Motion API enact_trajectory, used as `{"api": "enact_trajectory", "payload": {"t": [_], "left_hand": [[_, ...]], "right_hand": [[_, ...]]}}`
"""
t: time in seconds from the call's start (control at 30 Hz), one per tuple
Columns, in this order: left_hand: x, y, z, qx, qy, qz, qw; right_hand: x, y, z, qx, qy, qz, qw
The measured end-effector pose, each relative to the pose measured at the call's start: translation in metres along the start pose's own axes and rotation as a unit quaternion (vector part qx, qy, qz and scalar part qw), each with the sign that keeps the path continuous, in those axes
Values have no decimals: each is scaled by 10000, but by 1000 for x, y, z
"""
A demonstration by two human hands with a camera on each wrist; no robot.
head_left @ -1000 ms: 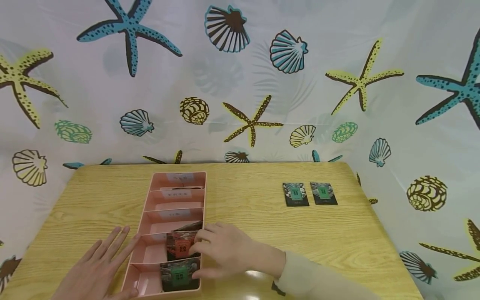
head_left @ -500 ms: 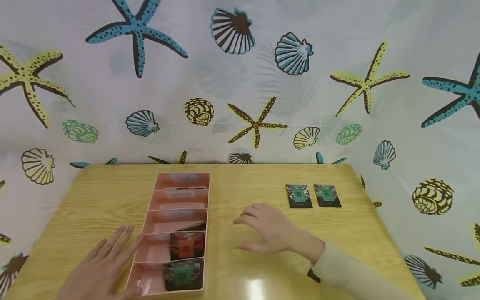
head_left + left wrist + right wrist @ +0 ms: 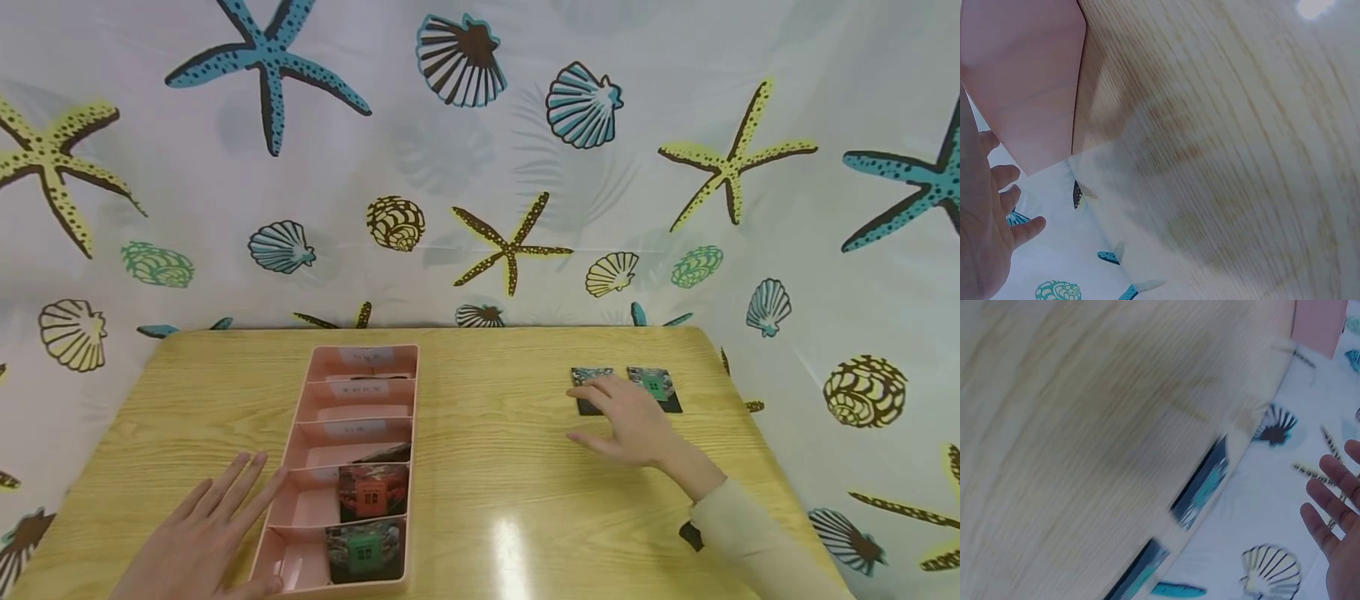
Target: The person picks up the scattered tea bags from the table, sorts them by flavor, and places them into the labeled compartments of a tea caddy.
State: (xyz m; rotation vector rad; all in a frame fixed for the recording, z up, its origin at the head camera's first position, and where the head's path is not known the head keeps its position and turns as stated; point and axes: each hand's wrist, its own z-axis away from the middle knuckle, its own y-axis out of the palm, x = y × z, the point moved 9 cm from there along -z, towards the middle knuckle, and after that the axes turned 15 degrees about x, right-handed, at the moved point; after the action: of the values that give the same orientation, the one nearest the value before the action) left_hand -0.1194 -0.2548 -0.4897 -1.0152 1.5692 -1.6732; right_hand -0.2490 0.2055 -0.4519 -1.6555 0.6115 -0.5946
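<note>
A pink divided tray (image 3: 352,411) stands left of the table's middle. My left hand (image 3: 198,533) lies beside its left wall with fingers straight and spread. Over at the back right, my right hand (image 3: 630,421) hovers with loosely bent fingers, partly covering a dark packet with a green label (image 3: 588,374). A similar packet (image 3: 654,385) lies just right of it. Both flat packets, the nearer (image 3: 1141,569) and the farther (image 3: 1204,481), also appear in the right wrist view, apart from the fingers. The left wrist view has the tray's pink side wall (image 3: 1029,87).
In the tray's front compartments sit a green-labelled packet (image 3: 365,552) and a red-labelled packet (image 3: 372,493). A dark packet (image 3: 386,452) leans in the middle compartment. White paper labels mark the rear dividers. A seashell-patterned curtain (image 3: 480,167) hangs behind the wooden table (image 3: 487,467).
My right hand has left the red-labelled packet in the tray and moved right and back to the two packets on the table. The left hand has stayed beside the tray.
</note>
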Motion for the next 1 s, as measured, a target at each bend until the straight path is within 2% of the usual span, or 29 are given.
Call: {"api": "enact_trajectory", "payload": {"t": [0.27,0.5,0.73,1.0], "left_hand": [[1,0,-1,89,-19,59,9999],[1,0,0,143,-90,187,9997],[1,-1,1,90,-123,162,9998],[0,-1,2,-46,-41,123,9999]], "right_hand": [[-51,7,18,417,804,7,9959],[-85,16,27,866,1228,-27,9886],[-122,34,32,1504,1761,33,9728],[-147,52,37,2006,2073,-20,9575]]}}
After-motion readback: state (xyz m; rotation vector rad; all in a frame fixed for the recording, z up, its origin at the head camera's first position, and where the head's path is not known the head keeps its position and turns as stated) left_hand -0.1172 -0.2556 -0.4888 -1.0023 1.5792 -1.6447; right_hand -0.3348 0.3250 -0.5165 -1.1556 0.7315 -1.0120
